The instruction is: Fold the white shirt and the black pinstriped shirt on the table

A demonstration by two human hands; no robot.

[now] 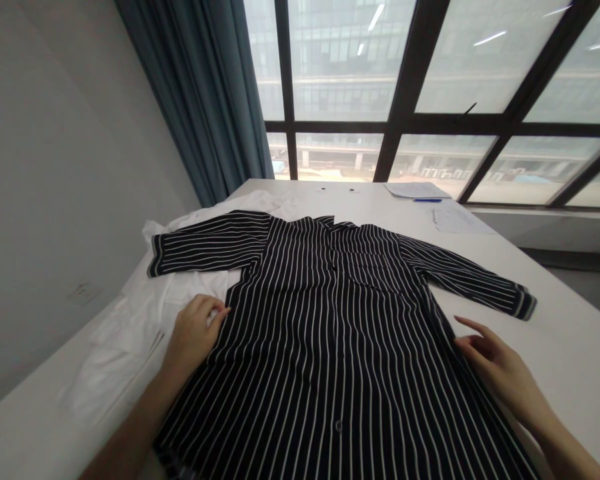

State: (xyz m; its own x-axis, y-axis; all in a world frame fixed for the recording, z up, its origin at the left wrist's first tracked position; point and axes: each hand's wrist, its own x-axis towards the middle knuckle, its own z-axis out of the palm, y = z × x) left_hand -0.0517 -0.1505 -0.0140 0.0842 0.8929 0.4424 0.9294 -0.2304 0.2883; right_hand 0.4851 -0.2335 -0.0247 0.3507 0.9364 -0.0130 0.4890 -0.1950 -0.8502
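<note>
A black shirt with white stripes (300, 333) lies spread out front side up, its collar at the far end and both sleeves stretched outward. At the shirt's left side edge, my left hand (195, 330) is closed in a pinch on the fabric. My right hand (500, 367) is at the opposite side edge, with its index finger stretched out and apart from the thumb. A fingertip of that hand touches the cloth there. The shirt's lower hem runs partly out of view at the bottom.
White garments or cloth (125, 333) lie on the white table (575, 333) at the left, partly under the striped sleeve. Papers (415, 190) and a blue pen (427, 200) rest at the far right. A blue curtain (205, 87) and windows stand behind; a wall borders the left.
</note>
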